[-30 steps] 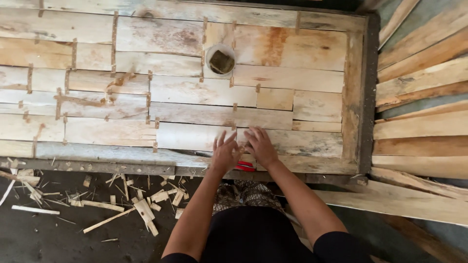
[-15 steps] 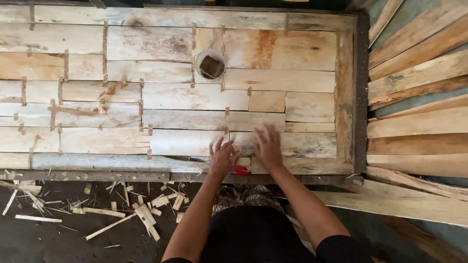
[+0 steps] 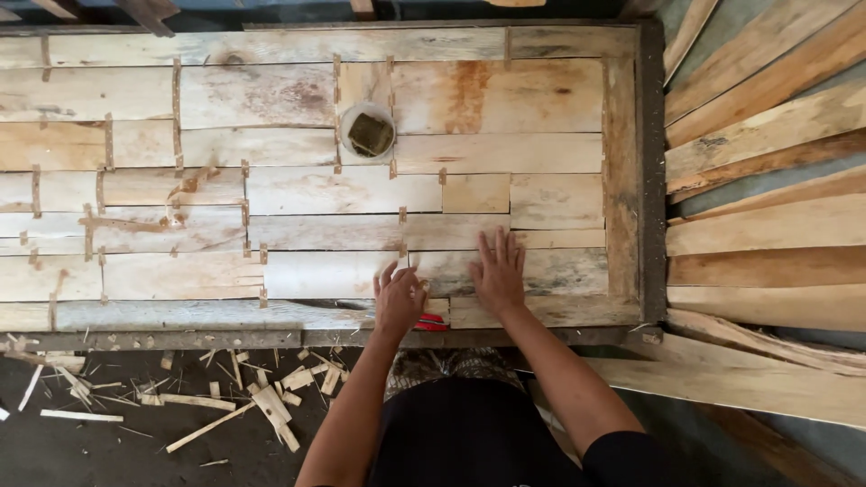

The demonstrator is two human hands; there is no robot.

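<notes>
Low in the frame's centre, the left hand (image 3: 399,302) and right hand (image 3: 499,271) lie flat, fingers spread, grasping nothing. They press pale thin wooden strips (image 3: 528,269) flush against neighbouring pieces on the framed tabletop (image 3: 651,180)

This is a rough woodworking shop. Thin wood strips (image 3: 343,189) lie edge to edge in a framed tabletop (image 3: 645,171), long planks (image 3: 767,243) are stacked at the right, and offcuts and splinters (image 3: 271,401) litter the dark floor (image 3: 108,451).
</notes>
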